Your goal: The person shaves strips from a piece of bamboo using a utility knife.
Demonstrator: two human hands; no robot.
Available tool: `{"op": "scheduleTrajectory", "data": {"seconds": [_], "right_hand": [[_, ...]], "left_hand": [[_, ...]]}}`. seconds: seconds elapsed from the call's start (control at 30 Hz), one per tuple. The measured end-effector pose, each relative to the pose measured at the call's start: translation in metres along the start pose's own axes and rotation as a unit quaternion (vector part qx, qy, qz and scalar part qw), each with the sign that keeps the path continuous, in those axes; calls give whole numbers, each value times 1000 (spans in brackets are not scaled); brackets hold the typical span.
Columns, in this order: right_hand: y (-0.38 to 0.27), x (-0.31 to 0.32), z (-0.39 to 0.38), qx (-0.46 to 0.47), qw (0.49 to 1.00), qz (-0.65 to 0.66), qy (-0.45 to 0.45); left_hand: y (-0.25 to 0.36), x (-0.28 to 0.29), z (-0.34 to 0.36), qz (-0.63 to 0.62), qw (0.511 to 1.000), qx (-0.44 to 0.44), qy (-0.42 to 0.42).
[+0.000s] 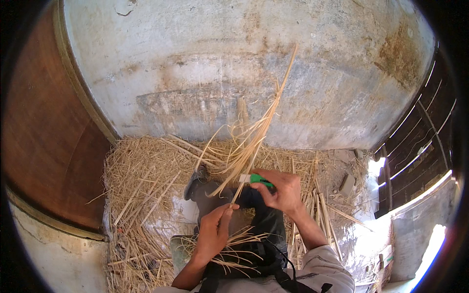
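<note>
My left hand (pixel 214 230) pinches the lower end of a long, pale bamboo strip (pixel 267 115) above my lap. The strip slants up and to the right in front of the wall, and many thin curled shavings (pixel 239 163) hang along its middle. In my right hand (pixel 284 189) is a green utility knife (pixel 260 181). Its wide, light-coloured front end lies against the strip, a little above my left fingers. Whether the edge is biting into the bamboo cannot be made out. Loose thin shavings (pixel 239 251) lie across my dark-trousered lap.
Straw-like shavings (pixel 139 166) cover the floor around my legs. Split bamboo sticks (pixel 323 215) lie at the right, near a brick-like block (pixel 347 185). A stained wall (pixel 195 73) rises ahead, a brown door (pixel 53 127) stands left, and dark slatted boards (pixel 420 132) are at right.
</note>
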State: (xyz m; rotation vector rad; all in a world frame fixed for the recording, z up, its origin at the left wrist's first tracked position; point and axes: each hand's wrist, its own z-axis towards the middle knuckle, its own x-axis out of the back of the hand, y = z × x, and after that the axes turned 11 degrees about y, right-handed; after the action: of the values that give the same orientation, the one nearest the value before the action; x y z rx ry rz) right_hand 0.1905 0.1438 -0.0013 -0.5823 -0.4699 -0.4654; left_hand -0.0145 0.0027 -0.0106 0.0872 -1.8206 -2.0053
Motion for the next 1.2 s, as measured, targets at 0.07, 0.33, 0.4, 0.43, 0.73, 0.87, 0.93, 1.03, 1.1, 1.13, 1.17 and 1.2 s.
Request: {"op": "scheduleTrajectory", "data": {"seconds": [0.07, 0.33, 0.4, 0.43, 0.73, 0.87, 0.93, 1.03, 1.1, 1.13, 1.17, 1.2], "right_hand": [[14, 0, 6, 5, 998, -14, 56], [64, 16, 51, -131, 986, -75, 72], [75, 6, 47, -166, 984, 18, 64], [91, 0, 41, -192, 974, 100, 64], [96, 2, 37, -235, 954, 153, 106], [81, -18, 20, -62, 979, 89, 173], [69, -22, 0, -36, 991, 72, 109], [36, -27, -17, 1, 995, 89, 42], [22, -28, -22, 46, 992, 114, 23], [18, -29, -25, 63, 992, 111, 22], [14, -31, -27, 80, 991, 107, 21], [11, -31, -28, 97, 990, 103, 20]], "left_hand": [[-5, 0, -3, 2, 1000, -1, -13], [-33, 4, -25, 39, 998, -50, -1], [-31, 7, -23, 67, 997, -35, -3], [-25, 9, -21, 86, 996, -14, -15], [-22, 18, -13, 73, 996, 7, 52], [-17, 7, -7, 49, 992, -37, 114], [-11, 6, -1, 61, 990, -41, 120], [-1, 3, 6, 66, 988, -66, 125], [5, 1, 9, 62, 986, -85, 125], [8, -1, 9, 58, 986, -94, 126], [10, -1, 9, 54, 985, -102, 126], [12, -2, 9, 56, 985, -104, 127]]}}
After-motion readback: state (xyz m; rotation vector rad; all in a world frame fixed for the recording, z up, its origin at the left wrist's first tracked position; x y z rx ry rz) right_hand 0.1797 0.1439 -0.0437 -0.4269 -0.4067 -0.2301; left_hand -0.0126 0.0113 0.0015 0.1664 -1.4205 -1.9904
